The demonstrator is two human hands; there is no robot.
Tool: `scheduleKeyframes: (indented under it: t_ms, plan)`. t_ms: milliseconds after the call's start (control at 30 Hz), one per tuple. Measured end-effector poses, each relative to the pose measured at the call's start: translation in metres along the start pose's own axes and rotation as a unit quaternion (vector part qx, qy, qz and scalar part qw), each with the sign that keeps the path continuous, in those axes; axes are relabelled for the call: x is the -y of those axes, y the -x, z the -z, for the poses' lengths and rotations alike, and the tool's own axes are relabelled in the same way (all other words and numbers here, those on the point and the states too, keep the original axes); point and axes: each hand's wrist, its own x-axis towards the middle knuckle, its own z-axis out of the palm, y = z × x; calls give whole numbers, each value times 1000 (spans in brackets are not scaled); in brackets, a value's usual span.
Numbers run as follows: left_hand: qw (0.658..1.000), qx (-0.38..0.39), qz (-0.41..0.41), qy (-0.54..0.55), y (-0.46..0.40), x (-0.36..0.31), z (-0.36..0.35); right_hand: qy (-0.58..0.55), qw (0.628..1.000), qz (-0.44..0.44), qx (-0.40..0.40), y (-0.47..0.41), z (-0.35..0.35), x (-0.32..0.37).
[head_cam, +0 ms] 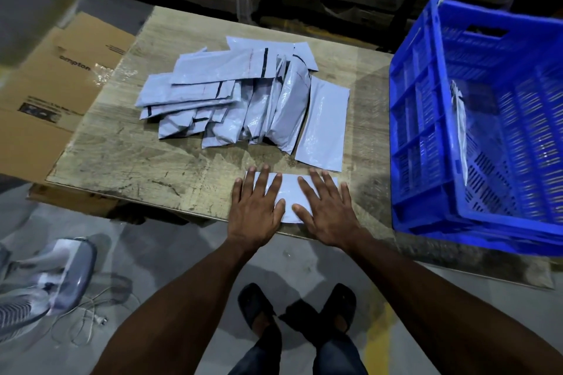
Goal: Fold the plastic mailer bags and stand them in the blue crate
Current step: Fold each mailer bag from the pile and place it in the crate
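A pale grey mailer bag (290,189) lies flat at the front edge of the worn wooden board (128,155). My left hand (256,207) presses on its left part with straight, spread fingers. My right hand (327,210) presses flat on its right part. Behind them sits a loose pile of mailer bags (231,94), and one single bag (324,122) lies flat at the pile's right. The blue crate (426,119) stands at the right of the board, with one folded bag (460,128) standing against its near-left inner wall.
A flattened cardboard box (61,79) lies under the board's left side. A grey fan (45,280) and a loose cable (88,323) are on the floor at lower left. My feet in dark sandals (298,310) stand below the board's edge. Dark shelving runs along the back.
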Motion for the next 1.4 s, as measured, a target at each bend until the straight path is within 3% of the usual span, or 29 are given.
scheduleKeyframes:
  t_ms: [200,400,767,933,1067,1267,1400]
  plan:
    - [1000,1,-2,-3,0,0,1,85,988,111,-64,-3,-1,10]
    - [1000,1,-2,5,1,1,0,38,994,106,-12,-6,-1,5]
    - [1000,-7,-4,7,0,2,-2,66,990,128,2,5,-2,-10]
    - [999,14,-38,7,-4,10,3,135,967,214,-15,2,21,-21]
    - [997,44,-53,27,-2,15,12,119,957,264,-6,6,24,-18]
    - [986,-91,-92,-106,23,18,29,94,958,272,-4,6,39,2]
    - [981,-142,-76,-110,19,14,45,107,946,298,-69,7,69,9]
